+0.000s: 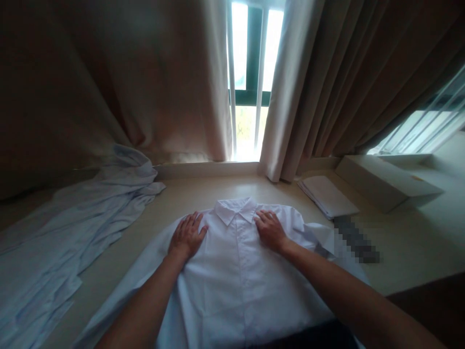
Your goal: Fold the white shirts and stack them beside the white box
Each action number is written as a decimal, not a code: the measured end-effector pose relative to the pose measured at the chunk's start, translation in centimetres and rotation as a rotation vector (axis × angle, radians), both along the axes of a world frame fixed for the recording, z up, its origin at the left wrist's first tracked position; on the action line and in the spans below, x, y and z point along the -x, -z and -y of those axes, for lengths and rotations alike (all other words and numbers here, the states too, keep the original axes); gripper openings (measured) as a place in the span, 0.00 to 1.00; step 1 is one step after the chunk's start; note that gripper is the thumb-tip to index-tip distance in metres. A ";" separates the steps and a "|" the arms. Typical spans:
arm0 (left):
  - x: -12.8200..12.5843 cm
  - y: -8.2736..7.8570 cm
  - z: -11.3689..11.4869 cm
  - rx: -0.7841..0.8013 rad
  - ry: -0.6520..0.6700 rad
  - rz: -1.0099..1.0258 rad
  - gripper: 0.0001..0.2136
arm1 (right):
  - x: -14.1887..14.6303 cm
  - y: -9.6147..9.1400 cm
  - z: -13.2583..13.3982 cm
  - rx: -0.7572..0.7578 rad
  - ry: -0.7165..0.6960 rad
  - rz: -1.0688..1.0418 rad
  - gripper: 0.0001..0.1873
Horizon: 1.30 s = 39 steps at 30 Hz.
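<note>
A white collared shirt (236, 271) lies front up on the pale table (203, 191), its collar pointing toward the window. My left hand (187, 236) rests flat on the shirt's left shoulder, fingers spread. On the right shoulder, just beside the collar, my right hand (271, 230) lies palm down with fingers stretched out. Neither hand holds anything. The shirt's right sleeve spreads out toward the table's right side.
A pile of light blue cloth (61, 232) covers the table's left side. A folded white garment (327, 195) and a white box (385, 180) sit at the right. Brown curtains (348, 77) hang around the window (250, 77) behind the table.
</note>
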<state>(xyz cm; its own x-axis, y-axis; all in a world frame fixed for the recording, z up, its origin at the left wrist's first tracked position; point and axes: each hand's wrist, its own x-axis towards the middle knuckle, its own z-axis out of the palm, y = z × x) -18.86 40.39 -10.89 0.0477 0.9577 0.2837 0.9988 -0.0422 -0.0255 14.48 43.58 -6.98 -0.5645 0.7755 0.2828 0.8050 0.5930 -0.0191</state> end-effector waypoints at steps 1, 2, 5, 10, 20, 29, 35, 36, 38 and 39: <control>0.0 0.0 0.0 0.001 0.000 0.001 0.29 | 1.7 -0.1 0.7 0.009 -0.025 -0.023 0.19; 0.0 -0.1 0.0 0.001 -0.001 0.003 0.28 | 3.4 -0.1 1.3 0.029 -0.019 -0.044 0.17; -0.1 -0.1 0.1 -0.004 -0.004 0.019 0.29 | 7.1 0.4 2.7 0.101 0.063 -0.109 0.13; -0.1 -0.2 0.2 -0.008 -0.002 0.038 0.29 | 8.0 0.8 3.3 0.127 0.117 -0.175 0.13; -0.3 -0.4 0.3 0.004 -0.028 0.061 0.28 | 8.1 0.2 3.6 0.196 0.067 -0.119 0.26; -0.2 -0.2 -0.1 -0.014 -0.033 0.050 0.28 | 8.1 0.5 3.7 0.150 0.055 -0.143 0.23; -0.3 -0.3 -0.1 -0.001 -0.039 0.063 0.28 | 8.0 0.4 3.6 0.194 -0.107 -0.092 0.26; -0.3 -0.3 -0.1 -0.002 -0.037 0.068 0.28 | 8.0 0.5 3.5 0.208 -0.109 -0.085 0.25; -0.3 -0.3 -0.1 -0.007 -0.031 0.081 0.28 | 8.0 0.7 3.3 0.227 -0.102 -0.077 0.25; -0.3 -0.4 -0.1 -0.013 -0.029 0.088 0.27 | 8.0 0.8 3.2 0.231 -0.095 -0.074 0.26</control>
<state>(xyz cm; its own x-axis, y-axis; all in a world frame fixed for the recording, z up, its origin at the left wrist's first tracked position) -18.53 40.47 -10.52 -0.0057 0.9547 0.2977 0.9980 -0.0134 0.0622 6.49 40.35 -7.75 -0.6225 0.7686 0.1474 0.7371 0.6391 -0.2197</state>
